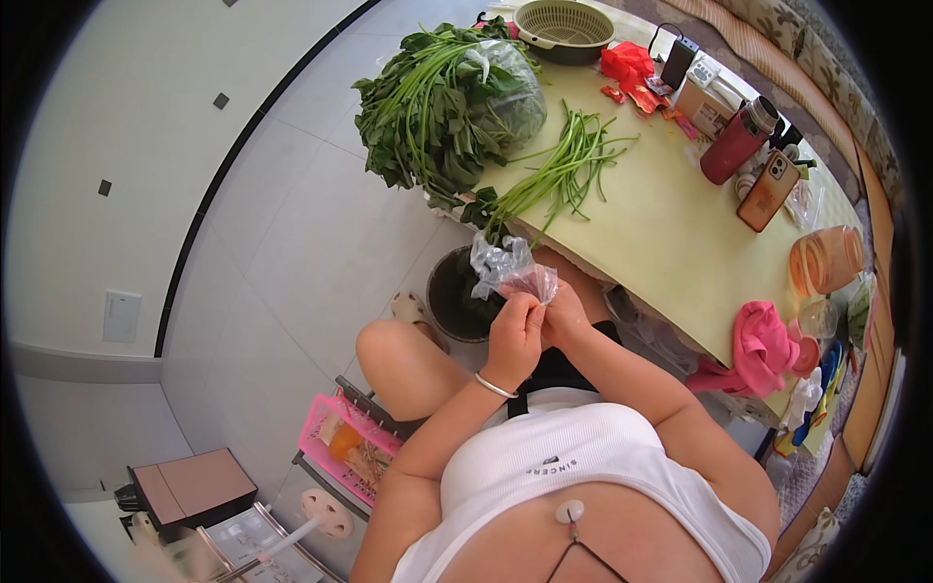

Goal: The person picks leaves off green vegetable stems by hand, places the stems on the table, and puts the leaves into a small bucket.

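Note:
Both my hands are together over my lap, at the table's near left edge. My left hand [515, 335] pinches the gathered end of a clear plastic bag [501, 260]. Close against it, my right hand [566, 313] also grips the bag, its fingertips partly hidden. The crumpled bag spreads away from my fingers, over a dark bin [445, 291] on the floor. Just beyond it, a loose bunch of green stems [569, 160] lies on the table. A large heap of leafy greens [418, 117] sits at the far left corner, partly under clear plastic.
On the pale yellow table [671, 262] stand a green colander [564, 29], red wrappers [632, 68], a dark red flask [734, 146], an upright phone [769, 191], a glass jar [824, 262] and a pink cloth [760, 348]. A pink basket [321, 428] is beside my left leg.

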### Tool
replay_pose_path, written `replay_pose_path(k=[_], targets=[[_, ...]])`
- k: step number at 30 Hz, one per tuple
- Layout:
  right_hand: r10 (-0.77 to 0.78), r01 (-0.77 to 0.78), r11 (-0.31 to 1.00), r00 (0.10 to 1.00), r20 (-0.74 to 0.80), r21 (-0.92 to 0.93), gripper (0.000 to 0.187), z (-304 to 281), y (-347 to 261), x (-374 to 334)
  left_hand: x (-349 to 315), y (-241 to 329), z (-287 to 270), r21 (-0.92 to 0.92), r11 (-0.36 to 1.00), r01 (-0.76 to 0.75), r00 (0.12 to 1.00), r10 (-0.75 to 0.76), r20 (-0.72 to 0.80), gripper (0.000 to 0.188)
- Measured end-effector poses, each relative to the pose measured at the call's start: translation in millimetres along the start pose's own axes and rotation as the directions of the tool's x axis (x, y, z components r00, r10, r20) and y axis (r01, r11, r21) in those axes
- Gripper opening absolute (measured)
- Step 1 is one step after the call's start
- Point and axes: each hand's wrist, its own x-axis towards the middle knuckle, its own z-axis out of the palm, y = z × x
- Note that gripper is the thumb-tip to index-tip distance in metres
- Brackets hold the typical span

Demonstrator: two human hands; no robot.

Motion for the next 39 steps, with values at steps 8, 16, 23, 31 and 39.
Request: replay_pose_path(k=[8, 16, 23, 31, 39], targets=[[-0.024, -0.003, 0.991, 0.981, 0.194, 0.136, 0.037, 14.9, -11.1, -6.2, 4.1, -3.7, -4.8, 0.051, 0.998, -0.029, 0.999, 0.027, 0.024, 0.006], [-0.007, -0.013, 0.975, 0.996, 0.087, 0.223, 0.035, 12.8, -13.9, -3.1, 1.8, 0.0, -1.0, 0.049, 0.997, -0.051, 0.996, 0.047, 0.075, 0.006], [0.017, -0.012, 0.972, 1.000, -0.018, 0.235, 0.032, 12.3, -17.3, -3.2, -0.3, 1.1, 3.4, 0.037, 0.996, -0.082, 0.991, 0.078, 0.107, 0.006], [-0.003, -0.006, 0.986, 0.999, 0.053, 0.169, 0.031, 2.9, -19.1, 3.9, -1.6, -1.7, 3.9, 0.023, 1.000, -0.016, 0.997, 0.014, 0.075, 0.007], [0.079, -0.078, 0.994, 0.997, -0.002, 0.070, 0.039, 6.9, -13.8, 3.6, -1.5, -4.5, 3.9, 0.023, 1.000, 0.004, 0.997, -0.006, 0.079, 0.006]])
